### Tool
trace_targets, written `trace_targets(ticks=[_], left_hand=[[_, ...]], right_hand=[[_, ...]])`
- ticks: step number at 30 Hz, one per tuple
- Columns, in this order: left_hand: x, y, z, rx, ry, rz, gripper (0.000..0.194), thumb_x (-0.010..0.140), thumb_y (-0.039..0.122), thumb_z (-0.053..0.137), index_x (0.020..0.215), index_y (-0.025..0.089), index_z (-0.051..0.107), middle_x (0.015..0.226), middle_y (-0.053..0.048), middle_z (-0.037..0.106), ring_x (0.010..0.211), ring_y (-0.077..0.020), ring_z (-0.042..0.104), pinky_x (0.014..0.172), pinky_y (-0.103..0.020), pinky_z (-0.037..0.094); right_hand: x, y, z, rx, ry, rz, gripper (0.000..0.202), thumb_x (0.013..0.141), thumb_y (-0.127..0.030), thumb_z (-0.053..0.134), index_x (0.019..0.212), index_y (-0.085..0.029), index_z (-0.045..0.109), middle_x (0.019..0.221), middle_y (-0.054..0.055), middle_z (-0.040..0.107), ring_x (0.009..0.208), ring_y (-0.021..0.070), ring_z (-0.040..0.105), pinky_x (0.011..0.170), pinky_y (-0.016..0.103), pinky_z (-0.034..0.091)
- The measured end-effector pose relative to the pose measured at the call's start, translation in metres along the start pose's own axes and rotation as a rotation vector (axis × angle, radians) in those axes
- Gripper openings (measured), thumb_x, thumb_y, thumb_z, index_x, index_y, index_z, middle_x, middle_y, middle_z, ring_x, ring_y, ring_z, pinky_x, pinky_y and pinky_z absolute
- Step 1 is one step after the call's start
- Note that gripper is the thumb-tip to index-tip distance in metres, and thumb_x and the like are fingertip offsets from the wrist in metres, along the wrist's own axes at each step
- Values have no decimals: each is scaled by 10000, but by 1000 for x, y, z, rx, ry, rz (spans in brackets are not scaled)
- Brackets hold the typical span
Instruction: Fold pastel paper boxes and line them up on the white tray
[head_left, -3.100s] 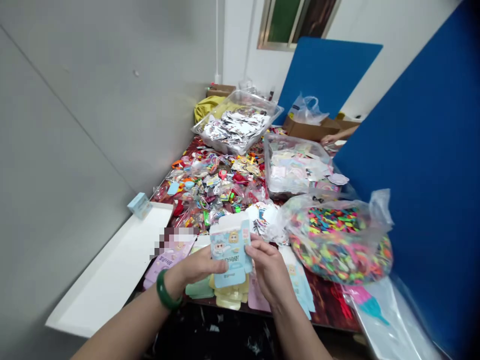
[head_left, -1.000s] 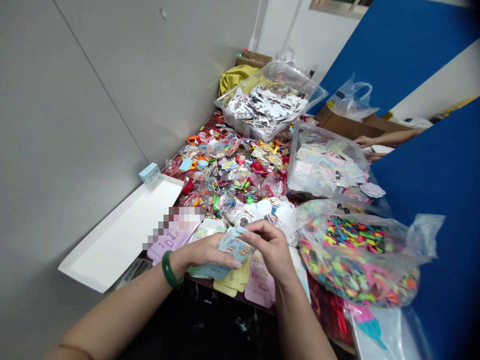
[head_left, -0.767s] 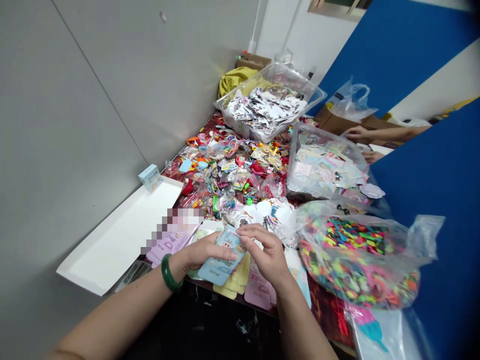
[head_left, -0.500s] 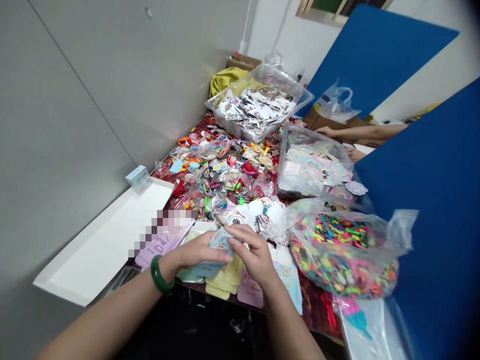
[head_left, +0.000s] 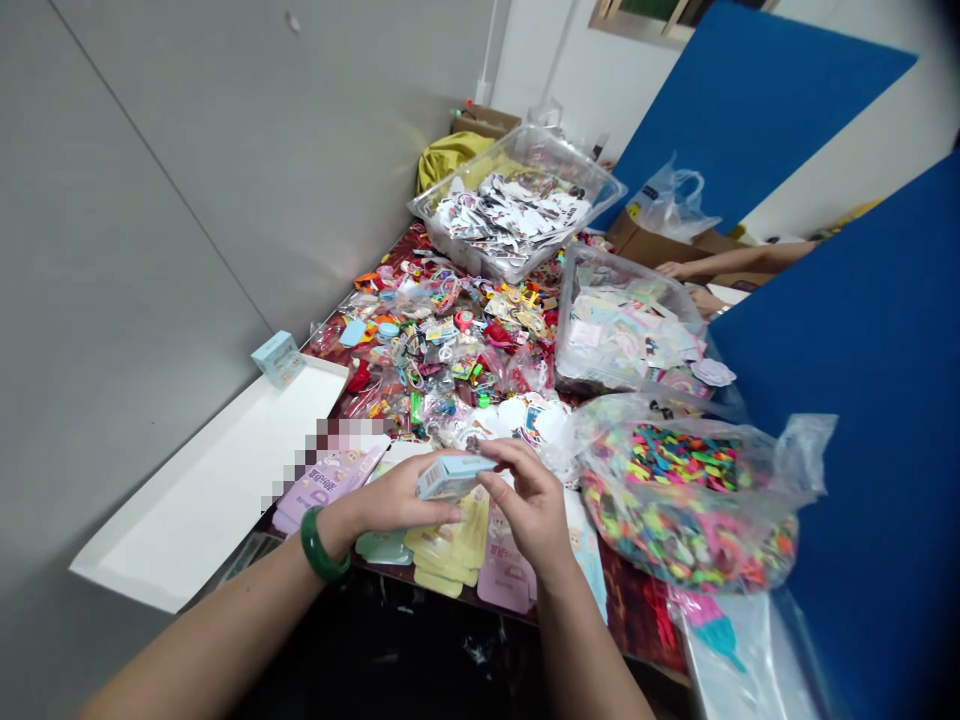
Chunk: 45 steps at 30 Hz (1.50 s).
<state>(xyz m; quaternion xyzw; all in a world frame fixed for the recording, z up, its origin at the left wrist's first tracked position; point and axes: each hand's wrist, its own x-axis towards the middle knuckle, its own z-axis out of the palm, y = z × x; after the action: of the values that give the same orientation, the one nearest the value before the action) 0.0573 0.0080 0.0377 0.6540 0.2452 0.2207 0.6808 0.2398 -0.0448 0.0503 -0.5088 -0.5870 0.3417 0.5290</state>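
A small light blue box (head_left: 450, 477) is held above the front of the table, with a barcode on its near left end. My left hand (head_left: 401, 495), with a green bangle at the wrist, is wrapped round its left side. The fingertips of my right hand (head_left: 525, 500) are at the box's right end, thumb and fingers bent around it. Beneath my hands lie flat printed packets: purple (head_left: 334, 480), green (head_left: 384, 547), yellow (head_left: 448, 545), pink (head_left: 504, 570) and blue (head_left: 589, 545).
Another blue box (head_left: 277, 360) stands on a white tray (head_left: 217, 480) at left. Small toys (head_left: 450, 340) cover the table's middle. Behind are clear bins of paper pieces (head_left: 514, 220) (head_left: 630, 335); at right sits a bag of colourful pieces (head_left: 690, 510). Another person's hand (head_left: 682, 270) reaches over a carton.
The blue box has been tipped in my hands and now lies more level, its barcode end facing nearer. The other person's arm has shifted right.
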Motion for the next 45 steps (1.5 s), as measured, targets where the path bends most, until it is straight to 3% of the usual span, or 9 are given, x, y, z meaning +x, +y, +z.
trace_targets(ticks=[5,8,11,18,26,32,37,40,45], left_hand=[[-1,-3,-2,236,142,77,574,720,300,714,1253,208,523,1254,-93,578,1140,-258,532,1001,-384,383],[0,-4,-3,347,157,96,550,731,301,699,1251,224,533,1268,-84,575,1158,-258,522,1012,-380,368],[-1,-3,-2,305,151,76,532,730,295,696,1235,215,546,1234,-86,593,1111,-255,548,983,-379,392],[-1,0,1,-85,19,-73,417,715,293,706,1088,151,584,976,-59,649,860,-189,597,778,-294,473],[-2,11,-3,-143,-19,-182,343,688,258,714,1009,171,632,865,-22,639,759,-156,571,696,-253,455],[-4,9,-2,-225,-11,-212,313,669,265,725,958,165,654,827,-16,640,722,-148,565,681,-248,443],[1,4,3,-136,-9,-200,289,688,278,724,940,161,642,787,-2,608,700,-136,533,654,-239,424],[0,-1,8,-167,2,-207,313,673,250,738,958,163,642,798,14,608,720,-130,531,678,-234,419],[-4,-5,19,-438,84,-400,431,651,259,761,1043,157,613,824,-8,649,741,-162,591,687,-263,459]], right_hand=[[1,1,2,45,85,173,231,752,-282,680,977,-232,692,881,36,614,764,153,545,695,288,455],[1,6,2,210,96,299,223,723,-282,706,941,-236,701,801,9,626,717,141,550,677,280,456],[1,10,1,292,87,333,152,723,-273,709,871,-239,712,739,-6,620,684,134,551,674,281,459],[2,1,-3,149,30,193,52,728,-268,699,734,-218,708,747,16,615,739,154,571,698,288,462],[4,-2,-4,76,12,113,29,747,-234,687,725,-218,696,715,10,621,696,147,574,650,279,446],[2,-7,-11,-51,-114,-46,94,797,-238,638,782,-244,731,708,20,586,687,153,559,646,303,450],[1,-7,-5,-106,-118,-136,268,808,-205,625,1045,-311,694,1069,59,634,1013,216,565,877,392,445],[-2,-2,1,-93,-144,-177,284,819,-179,618,1047,-333,691,1008,36,667,975,197,582,865,377,455],[-5,6,3,-148,-192,-146,317,840,-204,590,1132,-311,654,1011,46,664,933,179,585,835,342,456]])
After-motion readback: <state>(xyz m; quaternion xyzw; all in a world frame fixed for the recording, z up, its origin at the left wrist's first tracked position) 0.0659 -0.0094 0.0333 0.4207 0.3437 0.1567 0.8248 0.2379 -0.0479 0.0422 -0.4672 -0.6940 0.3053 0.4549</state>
